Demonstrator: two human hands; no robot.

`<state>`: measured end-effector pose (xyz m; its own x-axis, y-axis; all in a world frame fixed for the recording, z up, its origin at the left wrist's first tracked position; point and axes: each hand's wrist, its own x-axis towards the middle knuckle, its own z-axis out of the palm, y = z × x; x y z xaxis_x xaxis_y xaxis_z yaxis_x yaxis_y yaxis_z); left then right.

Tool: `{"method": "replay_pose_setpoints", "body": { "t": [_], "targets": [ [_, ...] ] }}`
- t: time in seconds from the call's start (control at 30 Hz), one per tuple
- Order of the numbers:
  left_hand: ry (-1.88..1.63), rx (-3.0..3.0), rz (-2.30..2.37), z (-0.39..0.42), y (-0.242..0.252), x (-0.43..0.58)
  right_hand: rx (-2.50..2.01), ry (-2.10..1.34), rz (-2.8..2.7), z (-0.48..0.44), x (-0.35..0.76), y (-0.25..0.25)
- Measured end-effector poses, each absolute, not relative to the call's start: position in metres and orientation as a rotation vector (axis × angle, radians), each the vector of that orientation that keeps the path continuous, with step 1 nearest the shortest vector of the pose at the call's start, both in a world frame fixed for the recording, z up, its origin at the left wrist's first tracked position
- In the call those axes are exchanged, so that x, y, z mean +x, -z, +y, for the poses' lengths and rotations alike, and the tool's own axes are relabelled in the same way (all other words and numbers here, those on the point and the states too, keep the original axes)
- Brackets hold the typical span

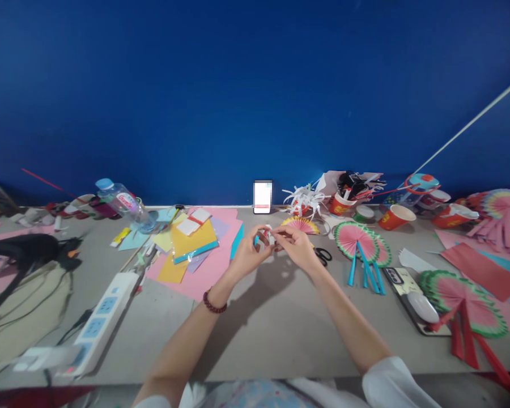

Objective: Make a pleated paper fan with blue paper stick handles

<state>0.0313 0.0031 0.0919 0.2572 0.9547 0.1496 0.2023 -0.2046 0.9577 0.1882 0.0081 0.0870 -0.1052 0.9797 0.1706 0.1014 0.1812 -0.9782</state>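
My left hand and my right hand meet above the middle of the grey table. Both pinch one small folded paper piece of red and white with a bit of blue; its shape is too small to make out. A dark red bead bracelet sits on my left wrist. Just behind my hands lies a small pink pleated fan. Black scissors lie right beside my right hand.
A stack of coloured paper sheets lies left of my hands, with a water bottle and a white power strip further left. Pleated paper fans, red paper cups, a phone and a computer mouse fill the right and back.
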Motion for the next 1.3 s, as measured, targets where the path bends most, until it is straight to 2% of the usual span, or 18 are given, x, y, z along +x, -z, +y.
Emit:
{"method": "replay_pose_setpoints", "body": {
  "t": [0.17,0.5,0.97,1.13,1.3],
  "targets": [
    [-1.039,1.688,1.091,0.005,-0.085,0.033,-1.132,-0.824,-1.695,0.005,0.19,-0.092],
    [-1.026,1.474,1.097,0.011,-0.076,0.034,-1.147,-0.557,-1.875,0.008,0.193,-0.088],
    [-0.999,1.292,1.116,0.017,-0.078,0.029,-1.131,-0.516,-1.865,0.009,0.198,-0.09],
    [-1.007,1.228,1.138,0.017,-0.078,0.03,-1.315,-0.395,-1.8,0.004,0.232,-0.082],
    [-0.967,1.226,1.128,0.017,-0.082,0.028,-1.699,-0.248,-1.759,-0.013,0.288,-0.037]
  ]
}}
